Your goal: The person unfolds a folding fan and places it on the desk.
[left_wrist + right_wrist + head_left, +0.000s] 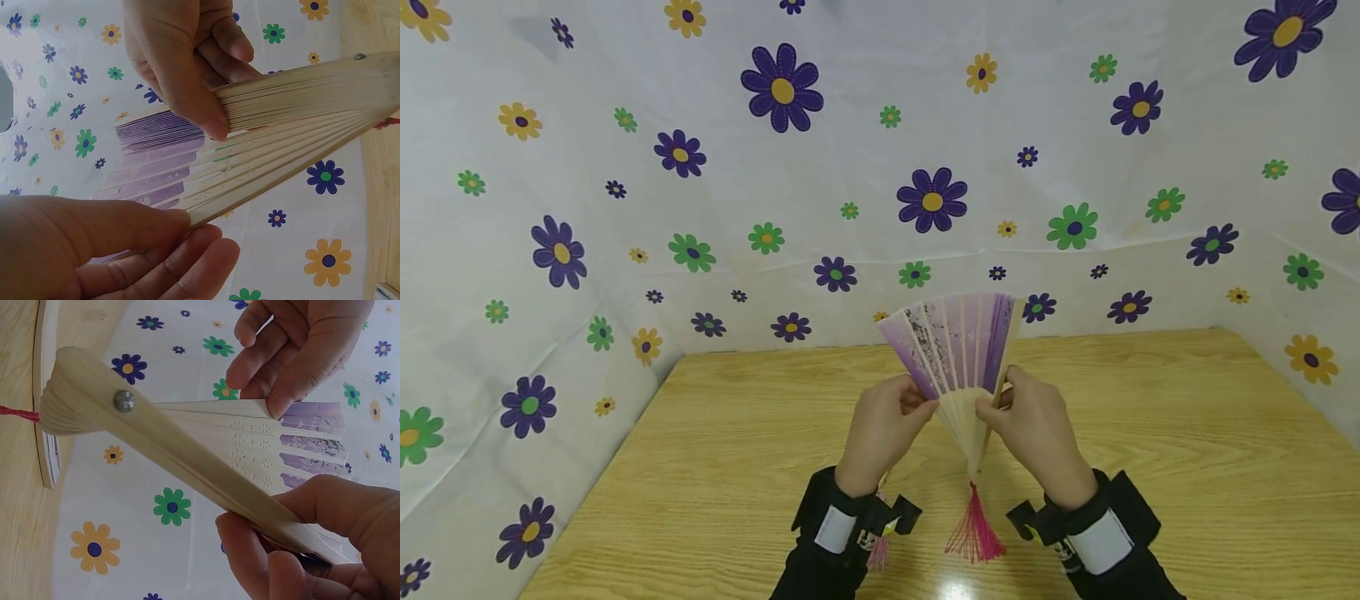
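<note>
A partly spread folding fan (958,350) with pale wooden ribs and purple patterned cloth stands upright above the table, pivot end down. From its pivot hangs a bright pink tassel (976,529). My left hand (883,425) pinches the left outer rib between thumb and fingers. On the opposite side, my right hand (1033,425) grips the thicker bundle of ribs at the right edge. The right wrist view shows the metal rivet (124,400) at the pivot. Many ribs still lie stacked together under the right thumb in the left wrist view.
A second, paler pink tassel (878,550) lies by the left wrist, mostly hidden behind it. The wooden table (737,467) meets a white flowered cloth (850,150) at the back and sides. Dark straps with small cameras (1120,508) circle both wrists.
</note>
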`<state>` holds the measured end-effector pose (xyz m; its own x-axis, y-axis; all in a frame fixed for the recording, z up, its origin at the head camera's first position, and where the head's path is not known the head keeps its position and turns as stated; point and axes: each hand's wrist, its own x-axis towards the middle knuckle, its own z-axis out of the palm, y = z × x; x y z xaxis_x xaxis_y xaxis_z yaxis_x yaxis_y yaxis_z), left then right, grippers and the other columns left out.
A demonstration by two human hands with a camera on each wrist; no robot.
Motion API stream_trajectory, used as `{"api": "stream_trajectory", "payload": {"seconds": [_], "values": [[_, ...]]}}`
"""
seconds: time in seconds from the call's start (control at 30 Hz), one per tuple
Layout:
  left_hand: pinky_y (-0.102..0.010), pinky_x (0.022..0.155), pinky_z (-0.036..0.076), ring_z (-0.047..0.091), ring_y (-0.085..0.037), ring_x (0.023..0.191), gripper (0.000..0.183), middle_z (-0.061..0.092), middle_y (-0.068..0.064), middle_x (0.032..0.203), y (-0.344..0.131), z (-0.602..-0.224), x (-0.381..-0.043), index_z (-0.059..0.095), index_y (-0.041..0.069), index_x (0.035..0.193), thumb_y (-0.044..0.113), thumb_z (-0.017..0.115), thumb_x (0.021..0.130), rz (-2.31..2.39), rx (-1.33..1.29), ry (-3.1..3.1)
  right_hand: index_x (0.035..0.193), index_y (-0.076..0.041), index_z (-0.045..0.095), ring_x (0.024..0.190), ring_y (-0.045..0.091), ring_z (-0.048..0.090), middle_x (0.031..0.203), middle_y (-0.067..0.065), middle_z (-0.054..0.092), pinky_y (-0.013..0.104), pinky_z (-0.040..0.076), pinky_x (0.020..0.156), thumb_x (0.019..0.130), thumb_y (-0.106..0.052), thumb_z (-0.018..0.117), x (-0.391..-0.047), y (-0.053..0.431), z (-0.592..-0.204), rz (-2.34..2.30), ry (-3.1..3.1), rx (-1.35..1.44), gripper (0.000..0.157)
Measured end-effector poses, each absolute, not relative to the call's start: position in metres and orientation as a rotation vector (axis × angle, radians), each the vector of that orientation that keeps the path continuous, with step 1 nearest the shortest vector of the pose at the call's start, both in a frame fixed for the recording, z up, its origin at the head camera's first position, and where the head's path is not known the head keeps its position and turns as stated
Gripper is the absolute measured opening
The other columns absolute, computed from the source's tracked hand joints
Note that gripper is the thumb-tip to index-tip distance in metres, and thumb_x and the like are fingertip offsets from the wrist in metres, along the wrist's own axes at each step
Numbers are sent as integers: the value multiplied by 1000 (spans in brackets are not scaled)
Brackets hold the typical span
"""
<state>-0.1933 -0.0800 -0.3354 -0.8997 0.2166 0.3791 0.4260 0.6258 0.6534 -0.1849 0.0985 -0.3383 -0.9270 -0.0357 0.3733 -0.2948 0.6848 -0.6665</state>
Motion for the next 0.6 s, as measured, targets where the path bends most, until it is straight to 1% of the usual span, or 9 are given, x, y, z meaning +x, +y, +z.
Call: {"api": "stream_trajectory", "payload": {"seconds": [0.23,0.47,0.6], "values": [[-33,62,54,63,-18,68,13,70,-10,78,-81,-335,-193,68,-2,89,10,69,84,-1122,-503,-2596,88,5,62,54,17,60,68,13,67,32,47,45,81,-10,67,-184,101,-336,1121,-2555,282,17],[-31,58,53,64,-17,65,13,70,-11,78,-86,-333,-194,68,-3,93,8,67,85,-1120,-543,-2558,90,7,62,52,15,60,66,12,67,29,43,43,83,-12,68,-185,105,-334,1143,-2568,247,21],[-32,58,53,65,-17,64,15,71,-12,78,-89,-332,-194,68,-4,95,8,66,85,-1141,-534,-2558,89,6,62,51,15,58,64,11,67,29,40,43,84,-13,67,-185,106,-333,1152,-2575,227,21]]}}
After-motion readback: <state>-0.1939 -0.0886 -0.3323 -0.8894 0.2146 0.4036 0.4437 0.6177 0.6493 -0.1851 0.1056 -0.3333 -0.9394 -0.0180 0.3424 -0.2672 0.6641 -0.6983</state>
